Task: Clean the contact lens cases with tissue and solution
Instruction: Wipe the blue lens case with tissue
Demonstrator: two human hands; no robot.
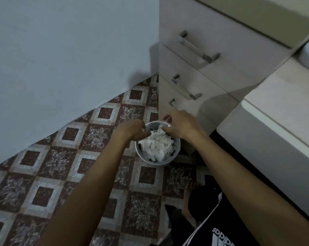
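Tissue fills a small round bin on the tiled floor. It is white, crumpled and piled almost up to the rim. The bin is the landmark here. It stands just beside the drawers, and a wall is behind it.

Both hands are over the far edge of the bin. The left hand has its fingers curled down toward the pile. Its fingertips seem to touch a bit of tissue, but the picture does not show clearly if it pinches it. The right hand has its fingers bent too. Its thumb and first finger seem to nip a small white scrap at the rim. The other fingers are loose and lifted.

No lens cases can be seen near the bin or anywhere else. No bottle of solution shows either. So where the cases are cannot be told from here.

This looks like the throwing-away part. Used tissue goes in the bin after wiping, so the cleaning is likely almost done, or one round of it is. Whether more cases wait to be wiped cannot be told. What seems left is to let go of the scrap and go back to the counter to the right of the bin.
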